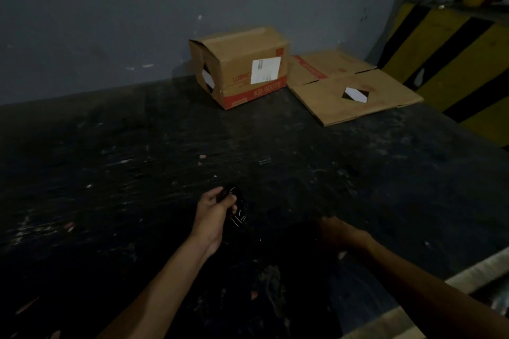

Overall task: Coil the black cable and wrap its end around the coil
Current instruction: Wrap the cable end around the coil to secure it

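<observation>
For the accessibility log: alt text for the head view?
A person's left hand holds a coiled black cable over a dark, scuffed floor, while the right hand reaches out in shadow. A cardboard box and flattened cardboard lie by the grey wall.

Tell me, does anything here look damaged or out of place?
Yes. The cardboard box by the wall has a ragged hole torn in its left side, and beside it a flattened sheet of cardboard with a similar hole lies on the dark floor. The left hand holds the black cable coiled.
</observation>
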A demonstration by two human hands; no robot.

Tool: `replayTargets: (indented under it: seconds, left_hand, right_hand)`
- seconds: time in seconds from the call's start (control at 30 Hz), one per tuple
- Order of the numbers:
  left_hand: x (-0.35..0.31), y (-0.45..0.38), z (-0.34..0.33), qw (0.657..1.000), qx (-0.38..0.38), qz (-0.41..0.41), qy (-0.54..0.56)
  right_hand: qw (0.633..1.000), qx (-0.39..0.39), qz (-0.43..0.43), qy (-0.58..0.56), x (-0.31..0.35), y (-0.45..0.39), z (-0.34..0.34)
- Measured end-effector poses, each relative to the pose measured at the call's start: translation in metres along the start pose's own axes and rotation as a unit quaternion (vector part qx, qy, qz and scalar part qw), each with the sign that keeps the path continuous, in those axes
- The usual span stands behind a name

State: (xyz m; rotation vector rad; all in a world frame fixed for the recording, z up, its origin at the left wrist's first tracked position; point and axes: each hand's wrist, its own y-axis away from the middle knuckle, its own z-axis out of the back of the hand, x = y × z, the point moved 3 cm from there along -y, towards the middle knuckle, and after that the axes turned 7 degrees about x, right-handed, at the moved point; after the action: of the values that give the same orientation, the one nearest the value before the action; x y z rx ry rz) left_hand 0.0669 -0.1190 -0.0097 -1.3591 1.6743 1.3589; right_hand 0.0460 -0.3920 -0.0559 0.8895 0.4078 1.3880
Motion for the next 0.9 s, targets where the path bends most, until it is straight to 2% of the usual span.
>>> replayTargets:
  seconds: [0.23,0.4,0.47,0.57,0.63,0.8,0.9]
  left_hand:
    - [0.003,0.01,-0.001,0.997,0.037,0.002,-0.067]
    - [-0.002,0.018,0.004,0.989,0.067,-0.008,-0.132]
    - [-0.002,0.019,0.005,0.982,0.08,-0.005,-0.172]
    - [-0.004,0.022,0.005,0.967,0.102,-0.005,-0.233]
    - [-0.007,0.025,0.003,0.961,0.113,0.005,-0.254]
    - [-0.018,0.032,-0.003,0.965,0.159,0.027,-0.207]
    - [-0.028,0.033,-0.003,0.978,0.133,0.01,-0.161]
  right_hand:
    - [0.998,-0.06,0.019,-0.019,0.007,-0.002,-0.002]
    - [0.996,-0.056,0.053,-0.044,0.027,0.002,0.003]
    - [0.99,-0.051,0.097,-0.084,0.04,0.003,0.008]
    - [0.954,-0.03,0.206,-0.214,0.073,0.015,0.021]
    - [0.925,-0.026,0.247,-0.286,0.094,0.029,0.031]
    - [0.893,-0.037,0.31,-0.324,0.137,0.049,0.053]
    - [0.877,-0.091,0.325,-0.343,0.151,0.052,0.059]
